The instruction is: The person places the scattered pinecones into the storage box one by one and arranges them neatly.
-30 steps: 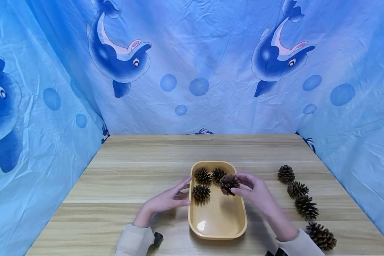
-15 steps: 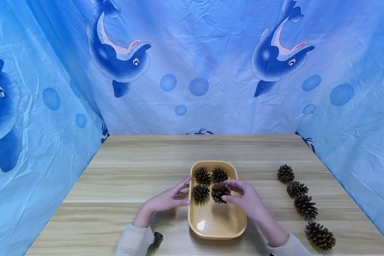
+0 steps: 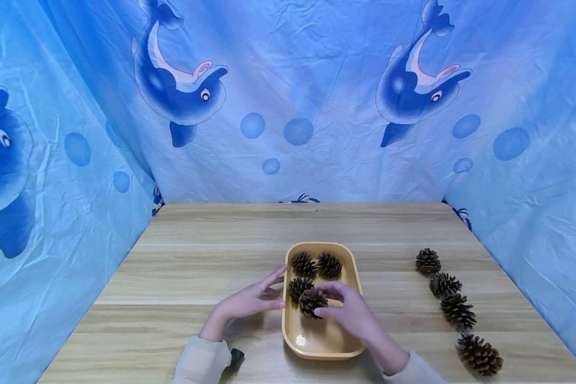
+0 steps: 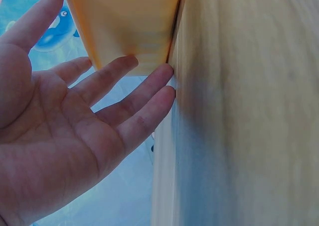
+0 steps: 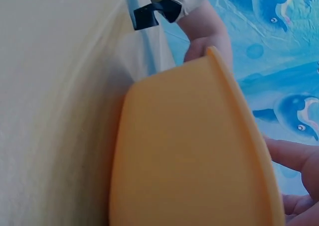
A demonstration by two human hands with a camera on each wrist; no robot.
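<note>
In the head view a yellow-orange plastic tray point(image 3: 322, 341) stands on the wooden table. Two pine cones lie at its far end, a left one point(image 3: 304, 264) and a right one point(image 3: 329, 265); a third pine cone point(image 3: 298, 288) lies by the left wall. My right hand point(image 3: 352, 314) reaches in over the right rim and grips another pine cone point(image 3: 313, 304) between thumb and fingers, close in front of the third. My left hand point(image 3: 249, 301) has its fingers spread along the tray's left side. The left wrist view shows those extended fingers point(image 4: 112, 79) at the tray's outer wall point(image 4: 127, 24).
Several more pine cones form a slanting row on the right of the table: a far one point(image 3: 428, 261), two in the middle point(image 3: 458, 312) and a near one point(image 3: 480, 354). A blue dolphin-print cloth point(image 3: 288, 106) hangs behind the table point(image 3: 182, 256) and at both sides.
My right hand has carried its pine cone leftward and nearer, from the tray's right side to just in front of the third cone. The left hand and the tray stay in place.
</note>
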